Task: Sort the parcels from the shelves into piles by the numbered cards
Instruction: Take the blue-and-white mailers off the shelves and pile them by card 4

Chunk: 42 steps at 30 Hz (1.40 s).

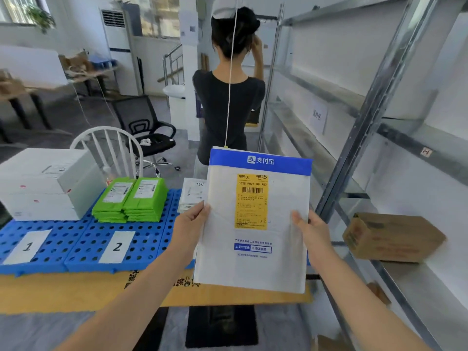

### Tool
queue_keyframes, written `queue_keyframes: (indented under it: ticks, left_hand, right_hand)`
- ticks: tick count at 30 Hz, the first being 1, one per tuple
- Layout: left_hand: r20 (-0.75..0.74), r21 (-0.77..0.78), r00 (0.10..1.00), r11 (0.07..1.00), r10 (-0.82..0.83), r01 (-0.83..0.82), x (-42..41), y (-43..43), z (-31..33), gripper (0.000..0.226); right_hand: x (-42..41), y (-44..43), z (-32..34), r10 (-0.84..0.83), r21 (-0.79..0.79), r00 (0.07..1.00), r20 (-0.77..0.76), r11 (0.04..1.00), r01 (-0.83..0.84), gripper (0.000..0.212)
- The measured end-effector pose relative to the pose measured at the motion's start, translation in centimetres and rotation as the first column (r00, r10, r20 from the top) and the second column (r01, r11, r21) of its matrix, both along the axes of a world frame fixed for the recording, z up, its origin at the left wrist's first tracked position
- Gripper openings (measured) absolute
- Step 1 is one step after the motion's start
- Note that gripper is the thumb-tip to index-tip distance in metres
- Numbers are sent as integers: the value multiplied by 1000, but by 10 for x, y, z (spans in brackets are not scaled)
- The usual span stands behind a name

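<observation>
I hold a flat white parcel point(255, 264) with a blue top band and a yellow label upright in front of me. My left hand point(188, 224) grips its left edge and my right hand point(310, 230) grips its right edge. On the blue perforated pallet point(76, 239) lie card 1 point(27, 247) and card 2 point(117, 247). White boxes point(48, 183) stand behind card 1. Two stacks of green parcels point(131, 200) sit behind card 2. A small white parcel point(192, 195) lies further right, partly hidden by the parcel I hold.
Metal shelves point(359, 138) run along the right, with a brown cardboard box point(391, 239) on one level. A person in black point(228, 102) stands ahead with their back to me. A white chair point(111, 148) and a black office chair point(147, 127) stand behind the pallet.
</observation>
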<state>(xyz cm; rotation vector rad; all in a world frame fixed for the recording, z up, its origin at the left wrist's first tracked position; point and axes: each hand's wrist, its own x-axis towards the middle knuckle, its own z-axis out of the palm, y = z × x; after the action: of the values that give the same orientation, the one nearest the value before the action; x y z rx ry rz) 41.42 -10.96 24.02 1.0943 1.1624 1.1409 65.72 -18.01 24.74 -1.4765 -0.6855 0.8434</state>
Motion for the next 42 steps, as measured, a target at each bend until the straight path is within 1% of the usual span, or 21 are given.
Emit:
queue_keyframes:
  ticks: [3,6,10,12,14,18,22,25,32,35,37,42]
  left_hand:
    - [-5,-22,1000,1000,12,-12,15,8,-5,23]
    - [-1,-59,1000,998,22,-22,22,18,-14,19]
    - [77,-115,992,989,101,-91,32,41,-28,21]
    - [98,-142,989,985,112,-97,38,57,-36,27]
    - [95,-162,990,983,107,-91,42,77,-40,31]
    - [98,-176,994,984,57,-39,51,126,-51,22]
    - [130,-203,989,978,65,-37,60,170,-62,31]
    - [137,-213,990,977,29,1,66,195,-67,20]
    - [141,-242,990,968,-29,63,78,249,-90,21]
    - [114,-252,991,963,-66,94,84,260,-96,22]
    - [111,-267,992,959,-68,96,89,269,-100,24]
    - [101,-308,994,950,-28,58,103,295,-111,20]
  right_hand:
    - [19,16,-4,29,-2,999,19,1000,-29,17]
    - [31,33,-15,63,-41,998,28,997,-62,16]
    - [43,64,-25,94,-100,994,51,991,-89,11]
    - [49,84,-30,98,-125,993,67,988,-89,10]
    - [54,106,-34,101,-156,992,75,984,-88,12]
    - [62,150,-39,83,-222,991,107,973,-57,20]
    - [69,191,-42,29,-249,990,135,968,5,25]
    - [76,214,-47,15,-274,989,148,962,26,25]
    - [87,254,-70,-17,-309,986,169,949,70,25]
    - [92,265,-73,-23,-337,982,189,937,87,24]
    - [98,275,-76,-9,-356,983,186,932,76,23]
    - [114,308,-86,35,-404,981,192,913,46,21]
